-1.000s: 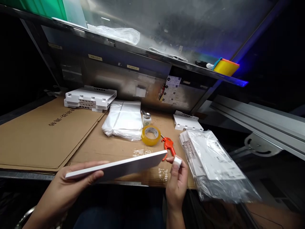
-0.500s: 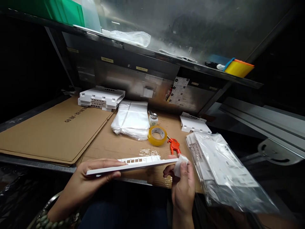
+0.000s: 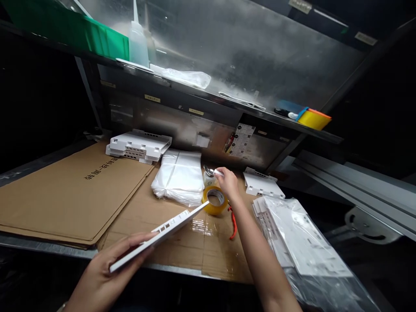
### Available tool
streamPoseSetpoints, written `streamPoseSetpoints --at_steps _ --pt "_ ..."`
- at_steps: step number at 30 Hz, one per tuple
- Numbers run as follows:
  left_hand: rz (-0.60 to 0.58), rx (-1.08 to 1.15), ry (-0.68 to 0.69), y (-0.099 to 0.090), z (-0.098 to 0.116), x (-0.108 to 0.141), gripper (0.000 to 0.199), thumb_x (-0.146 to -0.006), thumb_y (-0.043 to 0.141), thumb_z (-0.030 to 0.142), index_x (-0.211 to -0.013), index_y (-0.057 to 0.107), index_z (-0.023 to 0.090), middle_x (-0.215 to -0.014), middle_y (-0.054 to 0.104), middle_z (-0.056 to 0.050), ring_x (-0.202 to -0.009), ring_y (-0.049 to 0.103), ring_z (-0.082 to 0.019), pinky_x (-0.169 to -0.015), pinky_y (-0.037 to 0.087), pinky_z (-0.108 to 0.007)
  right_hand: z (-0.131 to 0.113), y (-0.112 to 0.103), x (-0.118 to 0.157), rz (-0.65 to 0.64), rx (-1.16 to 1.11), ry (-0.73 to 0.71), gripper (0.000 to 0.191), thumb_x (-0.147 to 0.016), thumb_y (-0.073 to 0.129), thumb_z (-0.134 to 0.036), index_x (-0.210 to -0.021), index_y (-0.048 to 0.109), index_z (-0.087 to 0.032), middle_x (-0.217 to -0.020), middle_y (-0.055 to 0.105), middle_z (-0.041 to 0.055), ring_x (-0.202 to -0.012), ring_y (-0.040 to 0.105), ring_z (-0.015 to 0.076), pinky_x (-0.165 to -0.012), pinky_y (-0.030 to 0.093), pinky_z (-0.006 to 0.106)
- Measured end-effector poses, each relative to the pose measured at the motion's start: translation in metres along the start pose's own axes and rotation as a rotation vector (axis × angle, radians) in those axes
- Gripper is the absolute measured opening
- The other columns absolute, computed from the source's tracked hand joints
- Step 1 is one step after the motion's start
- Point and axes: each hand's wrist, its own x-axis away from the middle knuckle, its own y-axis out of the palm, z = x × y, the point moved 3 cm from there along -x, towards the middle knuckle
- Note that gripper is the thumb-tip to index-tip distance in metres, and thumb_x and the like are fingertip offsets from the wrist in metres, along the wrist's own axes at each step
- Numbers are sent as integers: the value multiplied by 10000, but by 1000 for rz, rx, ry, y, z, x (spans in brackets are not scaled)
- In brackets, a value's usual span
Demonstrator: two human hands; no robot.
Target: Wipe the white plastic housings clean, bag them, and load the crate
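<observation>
A flat white plastic panel (image 3: 162, 232) with slots along its edge is gripped at its near end by my left hand (image 3: 121, 262), fingers above and thumb below. My right hand (image 3: 226, 181) is stretched out to the middle of the bench, closed on a small white cloth (image 3: 219, 173) against the top of the small dispenser bottle (image 3: 209, 177). Just in front of the bottle lies a roll of yellow tape (image 3: 215, 200). The red-handled tool (image 3: 233, 223) sits left of my right forearm, which hides part of it.
Stacked cardboard (image 3: 65, 195) covers the left side. White bags (image 3: 178, 175) lie centrally, near white parts (image 3: 139, 145) at back left. Another white part (image 3: 264, 184) and bagged panels (image 3: 305, 238) are at right. A metal shelf (image 3: 227, 99) crosses above.
My right hand has left the panel's far end and moved forward to the bottle with the cloth. The panel now tilts, its far end up and its near end lower. The view has shifted upward.
</observation>
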Motion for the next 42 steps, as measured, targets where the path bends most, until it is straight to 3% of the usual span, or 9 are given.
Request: streamPoseSetpoints --at_steps 3,9,14,21,24,27,29,33,42 --pt "-38 7 47 6 -14 10 246 -886 714 335 -1131 723 355 -1119 796 32 -993 765 -177 -907 527 -156 -6 6 -25 -70 126 -64 118 -946 620 -255 -1005 696 -186 -1147 690 62 -1067 612 209 -973 466 405" --pt "-129 -5 199 16 -34 23 349 -925 647 190 -1226 678 364 -1187 776 37 -1133 714 -185 -1038 502 -232 -6 12 -38 -180 285 -116 126 -966 615 -276 -956 698 -182 -1099 683 50 -980 623 189 -918 495 394" --pt "5 -23 244 17 -40 25 376 -914 666 149 -1236 688 341 -1143 785 51 -1133 715 -169 -1064 494 -211 -7 13 -41 -211 309 -134 100 -953 619 -237 -966 704 -184 -1106 685 48 -965 619 183 -896 493 378" --pt "278 5 198 7 -21 7 382 -880 715 123 -1197 716 336 -1116 772 41 -1010 732 -201 -976 555 -275 -22 -4 -40 -133 153 -98 123 -870 646 -185 -886 759 -229 -1085 711 59 -961 639 208 -866 455 329" --pt "305 -11 188 8 -12 -3 391 -879 712 118 -1193 714 352 -1115 765 43 -1003 727 -210 -979 544 -302 -44 -26 -12 12 15 -76 182 -939 593 -303 -1040 730 -240 -1134 705 67 -1009 642 227 -887 464 345" --pt "281 -67 209 15 -5 -9 385 -885 697 100 -1197 702 326 -1119 757 23 -1025 721 -217 -1008 527 -316 -81 -41 49 99 -201 -67 282 -984 542 -434 -1137 685 -245 -1090 717 60 -947 653 215 -821 506 345" --pt "253 -101 241 21 -1 -9 383 -897 673 78 -1210 686 298 -1125 750 12 -1058 709 -209 -1036 508 -314 -107 -39 98 62 -507 -66 196 -916 677 -381 -1061 724 -258 -1053 715 61 -895 647 220 -755 515 340" --pt "193 -78 290 32 11 -4 428 -929 582 18 -1258 651 282 -1178 737 8 -1124 680 -176 -1042 494 -282 -146 -24 169 28 -491 -229 215 -857 734 -210 -1058 715 -286 -976 676 48 -794 628 195 -653 519 311" --pt "172 -135 354 42 20 6 444 -904 608 -19 -1261 665 237 -1187 740 -22 -1149 674 -206 -1056 500 -331 -143 -22 181 174 -396 -299 206 -891 665 -108 -1051 683 -237 -928 639 51 -788 642 166 -652 566 282"
